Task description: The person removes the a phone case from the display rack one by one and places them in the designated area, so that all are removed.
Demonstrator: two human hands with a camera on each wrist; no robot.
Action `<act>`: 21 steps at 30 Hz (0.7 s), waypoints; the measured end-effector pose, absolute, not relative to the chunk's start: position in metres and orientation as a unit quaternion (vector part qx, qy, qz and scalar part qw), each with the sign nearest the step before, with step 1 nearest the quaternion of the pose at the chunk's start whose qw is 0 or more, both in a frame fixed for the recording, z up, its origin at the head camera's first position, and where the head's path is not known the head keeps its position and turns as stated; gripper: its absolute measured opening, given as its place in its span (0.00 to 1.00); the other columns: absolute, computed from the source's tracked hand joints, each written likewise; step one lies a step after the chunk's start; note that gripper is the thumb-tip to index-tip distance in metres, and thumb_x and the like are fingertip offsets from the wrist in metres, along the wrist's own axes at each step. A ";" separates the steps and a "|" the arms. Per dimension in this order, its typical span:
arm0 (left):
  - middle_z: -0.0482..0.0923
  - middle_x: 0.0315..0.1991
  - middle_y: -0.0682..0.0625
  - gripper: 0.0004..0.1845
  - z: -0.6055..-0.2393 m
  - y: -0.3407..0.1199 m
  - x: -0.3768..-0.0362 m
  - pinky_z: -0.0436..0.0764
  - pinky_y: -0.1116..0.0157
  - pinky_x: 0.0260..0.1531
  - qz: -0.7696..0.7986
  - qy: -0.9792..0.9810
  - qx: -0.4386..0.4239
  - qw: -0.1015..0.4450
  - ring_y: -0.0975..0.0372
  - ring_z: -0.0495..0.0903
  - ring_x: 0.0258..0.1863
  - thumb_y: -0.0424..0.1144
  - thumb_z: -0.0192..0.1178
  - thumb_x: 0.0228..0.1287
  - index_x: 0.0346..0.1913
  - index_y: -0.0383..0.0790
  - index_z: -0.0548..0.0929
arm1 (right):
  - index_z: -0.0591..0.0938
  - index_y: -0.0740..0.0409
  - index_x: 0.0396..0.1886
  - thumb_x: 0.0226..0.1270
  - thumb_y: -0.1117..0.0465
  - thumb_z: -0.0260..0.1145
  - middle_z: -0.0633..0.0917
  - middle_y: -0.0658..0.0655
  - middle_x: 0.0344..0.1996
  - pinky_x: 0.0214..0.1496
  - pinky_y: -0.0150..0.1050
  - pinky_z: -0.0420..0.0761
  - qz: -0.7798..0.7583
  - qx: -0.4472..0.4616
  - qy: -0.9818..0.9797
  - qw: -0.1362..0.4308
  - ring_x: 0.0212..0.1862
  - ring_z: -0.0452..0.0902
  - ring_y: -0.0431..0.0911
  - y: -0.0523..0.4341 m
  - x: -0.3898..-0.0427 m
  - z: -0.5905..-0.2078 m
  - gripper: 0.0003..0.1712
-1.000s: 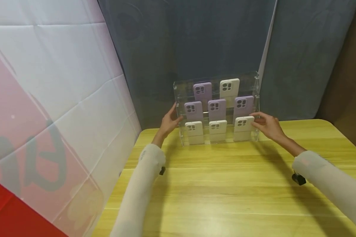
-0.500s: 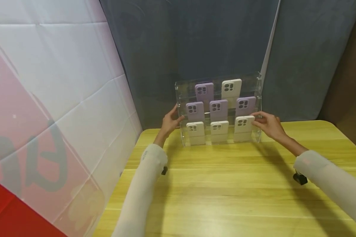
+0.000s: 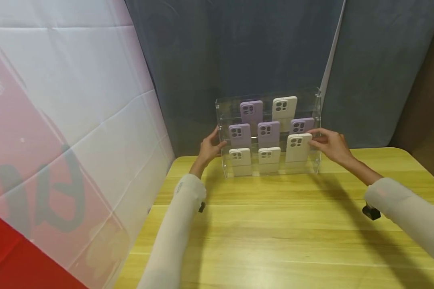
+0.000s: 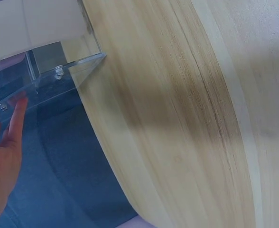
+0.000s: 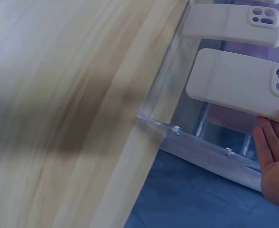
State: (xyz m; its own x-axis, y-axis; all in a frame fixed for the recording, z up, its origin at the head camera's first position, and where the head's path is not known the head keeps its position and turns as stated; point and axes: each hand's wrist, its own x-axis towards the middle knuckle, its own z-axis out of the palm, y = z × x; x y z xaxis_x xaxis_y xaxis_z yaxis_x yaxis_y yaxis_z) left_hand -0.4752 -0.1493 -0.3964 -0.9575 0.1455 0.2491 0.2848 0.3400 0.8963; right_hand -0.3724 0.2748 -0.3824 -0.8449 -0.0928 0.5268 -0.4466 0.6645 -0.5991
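Note:
A clear acrylic display stand (image 3: 269, 174) with stepped tiers holds several phone cases at the back of the table. My right hand (image 3: 333, 148) pinches the right edge of a white phone case (image 3: 298, 150) in the bottom row, thumb in front and fingers behind. That case stands higher than its row neighbours, a middle white case (image 3: 269, 159) and a left white case (image 3: 240, 161). A lilac case (image 3: 301, 125) behind it is partly covered. My left hand (image 3: 208, 150) grips the stand's left side panel; in the left wrist view its fingers (image 4: 17, 121) lie along that panel (image 4: 49, 85).
Two more lilac cases (image 3: 269, 134) share the middle tier; a lilac case (image 3: 251, 112) and a white case (image 3: 284, 108) fill the top one. The wood-grain table (image 3: 267, 228) ends at a grey curtain (image 3: 267, 48). A white printed sheet (image 3: 87, 100) hangs at left.
The right hand has raised the bottom-right white case a little, so it covers more of the lilac case behind. The left hand keeps its hold on the stand.

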 end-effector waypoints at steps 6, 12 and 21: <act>0.71 0.74 0.41 0.42 -0.394 -0.150 -0.474 0.91 0.46 0.44 -0.561 -0.815 -0.129 0.059 0.42 0.83 0.58 0.35 0.67 0.72 0.81 0.65 0.60 | 0.84 0.62 0.60 0.71 0.66 0.72 0.88 0.71 0.48 0.33 0.14 0.75 0.387 0.153 -0.880 0.229 0.48 0.87 0.67 0.272 -0.372 -0.369 0.19; 0.70 0.74 0.40 0.42 -0.393 -0.151 -0.474 0.91 0.45 0.45 -0.563 -0.815 -0.125 0.056 0.42 0.82 0.60 0.36 0.67 0.72 0.81 0.65 0.60 | 0.83 0.63 0.61 0.72 0.65 0.71 0.87 0.72 0.49 0.35 0.18 0.81 0.386 0.156 -0.881 0.226 0.49 0.87 0.67 0.271 -0.369 -0.358 0.20; 0.72 0.73 0.42 0.42 -0.395 -0.150 -0.473 0.93 0.48 0.40 -0.556 -0.820 -0.123 0.056 0.44 0.85 0.57 0.37 0.68 0.71 0.81 0.65 0.60 | 0.81 0.60 0.66 0.74 0.65 0.70 0.87 0.71 0.51 0.51 0.64 0.88 0.387 0.148 -0.885 0.213 0.50 0.87 0.67 0.270 -0.361 -0.348 0.22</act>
